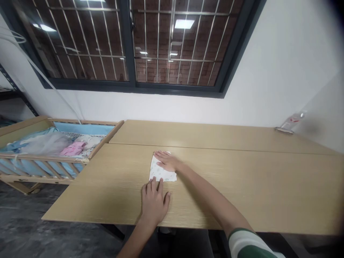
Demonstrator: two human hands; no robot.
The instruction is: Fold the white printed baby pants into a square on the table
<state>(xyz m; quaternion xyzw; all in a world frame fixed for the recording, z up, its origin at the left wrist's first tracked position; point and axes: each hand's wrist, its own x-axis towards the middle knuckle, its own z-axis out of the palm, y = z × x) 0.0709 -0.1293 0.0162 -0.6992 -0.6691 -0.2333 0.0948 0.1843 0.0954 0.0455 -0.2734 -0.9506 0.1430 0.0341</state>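
Note:
A small white cloth (pixel 157 171) with a faint pattern lies flat on the wooden table (pixel 242 186), folded into a rough square. My right hand (pixel 166 162) rests palm down across its upper part, fingers stretched toward its far left corner and covering some of it. Below, my left hand (pixel 154 201) lies flat on the tabletop with its fingers apart. Its fingertips touch the near edge of the cloth. Neither hand grips anything.
A wooden crib (pixel 80 161) with blue lining and pink and white fabrics stands to the left. A clear plastic packet (pixel 291 122) lies at the table's far right corner. Behind the table is a white wall with a barred window (pixel 131 46).

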